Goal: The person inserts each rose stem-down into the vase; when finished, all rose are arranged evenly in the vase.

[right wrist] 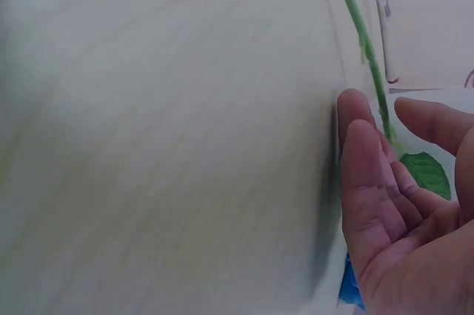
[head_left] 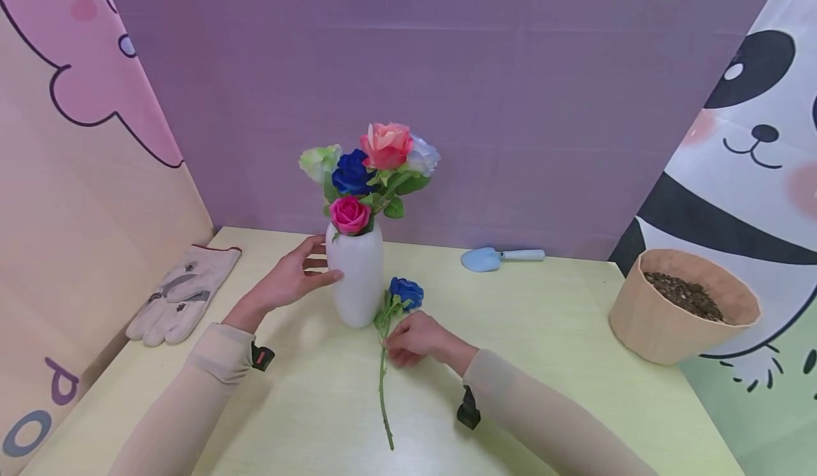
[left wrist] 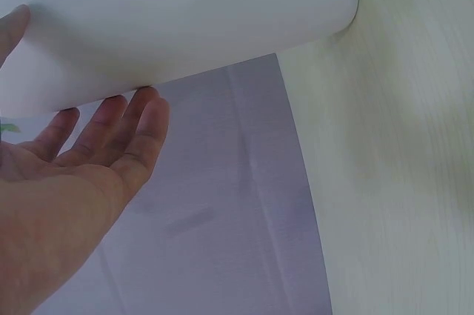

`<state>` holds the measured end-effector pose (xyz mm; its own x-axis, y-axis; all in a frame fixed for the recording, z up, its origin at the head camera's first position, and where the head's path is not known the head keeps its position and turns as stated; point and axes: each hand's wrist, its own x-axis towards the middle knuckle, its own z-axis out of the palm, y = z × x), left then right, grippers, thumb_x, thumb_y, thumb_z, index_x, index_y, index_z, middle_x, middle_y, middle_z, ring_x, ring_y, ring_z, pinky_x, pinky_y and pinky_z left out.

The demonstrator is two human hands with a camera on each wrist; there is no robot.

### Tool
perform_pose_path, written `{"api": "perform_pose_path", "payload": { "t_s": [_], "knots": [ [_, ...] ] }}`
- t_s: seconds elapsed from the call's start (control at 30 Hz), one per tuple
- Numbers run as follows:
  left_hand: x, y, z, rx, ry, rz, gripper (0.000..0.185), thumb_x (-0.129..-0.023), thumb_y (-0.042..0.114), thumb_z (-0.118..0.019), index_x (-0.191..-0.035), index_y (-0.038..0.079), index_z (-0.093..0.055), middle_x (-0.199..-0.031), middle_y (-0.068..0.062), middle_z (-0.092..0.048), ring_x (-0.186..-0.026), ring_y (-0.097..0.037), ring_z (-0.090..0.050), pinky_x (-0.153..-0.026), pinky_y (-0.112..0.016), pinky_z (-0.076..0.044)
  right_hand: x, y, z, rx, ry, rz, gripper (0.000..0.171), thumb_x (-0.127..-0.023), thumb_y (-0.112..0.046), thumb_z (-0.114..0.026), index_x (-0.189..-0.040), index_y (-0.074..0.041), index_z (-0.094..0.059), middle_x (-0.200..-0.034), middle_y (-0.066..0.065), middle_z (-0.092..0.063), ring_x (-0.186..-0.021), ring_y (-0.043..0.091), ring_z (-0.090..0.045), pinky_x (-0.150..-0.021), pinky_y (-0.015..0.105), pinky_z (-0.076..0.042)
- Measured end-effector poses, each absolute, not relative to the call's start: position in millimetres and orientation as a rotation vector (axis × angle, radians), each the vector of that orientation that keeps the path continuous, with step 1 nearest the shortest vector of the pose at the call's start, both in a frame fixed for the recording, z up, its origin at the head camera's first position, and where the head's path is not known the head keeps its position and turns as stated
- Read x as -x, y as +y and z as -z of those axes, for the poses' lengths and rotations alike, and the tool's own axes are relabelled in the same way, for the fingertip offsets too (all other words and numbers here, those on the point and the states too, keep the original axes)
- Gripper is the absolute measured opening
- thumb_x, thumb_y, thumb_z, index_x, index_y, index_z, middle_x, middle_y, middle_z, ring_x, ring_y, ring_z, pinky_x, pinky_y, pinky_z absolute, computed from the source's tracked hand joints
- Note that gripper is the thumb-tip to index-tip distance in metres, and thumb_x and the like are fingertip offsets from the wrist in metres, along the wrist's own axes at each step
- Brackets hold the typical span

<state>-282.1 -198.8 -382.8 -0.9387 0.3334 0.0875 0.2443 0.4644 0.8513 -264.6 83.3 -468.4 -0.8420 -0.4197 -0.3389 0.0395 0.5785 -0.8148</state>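
My left hand [head_left: 295, 274] is at the left side of a white vase [head_left: 357, 277], its thumb across the front and its fingers reaching round the back. In the left wrist view, several fingertips touch the edge of the vase. The vase stands upright with several artificial roses in it, among them a coral rose [head_left: 386, 145] and a magenta rose [head_left: 349, 215]. A blue rose [head_left: 406, 294] with a long green stem [head_left: 384, 398] is beside the vase's base. My right hand [right wrist: 400, 211] is around that stem, with thumb and fingers apart on either side of it.
White work gloves [head_left: 181, 295] lie at the left of the table [head_left: 306, 419]. Near the back edge lies a light-blue trowel [head_left: 501, 258]. A tan pot [head_left: 657, 320] of dark soil stands at the right. A purple backdrop [head_left: 510, 107] rises behind.
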Motion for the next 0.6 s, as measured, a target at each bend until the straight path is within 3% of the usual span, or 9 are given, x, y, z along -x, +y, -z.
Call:
{"api": "perform_pose_path", "payload": {
  "t_s": [0.33,0.6],
  "knots": [
    [282.8,-198.4,382.8,-0.519,2.624,-1.474,0.085,-0.091,0.04,-0.073,-0.155,0.012,-0.026,-0.147,-0.016,-0.046,-0.134,-0.039,-0.053,-0.108,-0.051,-0.048,260.9,79.5,472.1,0.295,2.291,1.211,0.017,-0.092,-0.023,-0.072,-0.089,-0.007,-0.076,-0.073,0.006,-0.075,-0.06,0.014,-0.071,-0.057,0.029,-0.059],
    [281.9,-198.3,383.3,-0.516,2.627,-1.467,0.086,-0.09,0.041,-0.073,-0.156,0.012,-0.026,-0.148,-0.015,-0.046,-0.133,-0.038,-0.054,-0.108,-0.051,-0.048,255.5,79.1,456.0,0.248,2.251,1.332,0.014,-0.092,-0.011,-0.069,-0.095,0.002,-0.075,-0.08,0.013,-0.075,-0.065,0.017,-0.072,-0.065,0.034,-0.063]
  ]
}}
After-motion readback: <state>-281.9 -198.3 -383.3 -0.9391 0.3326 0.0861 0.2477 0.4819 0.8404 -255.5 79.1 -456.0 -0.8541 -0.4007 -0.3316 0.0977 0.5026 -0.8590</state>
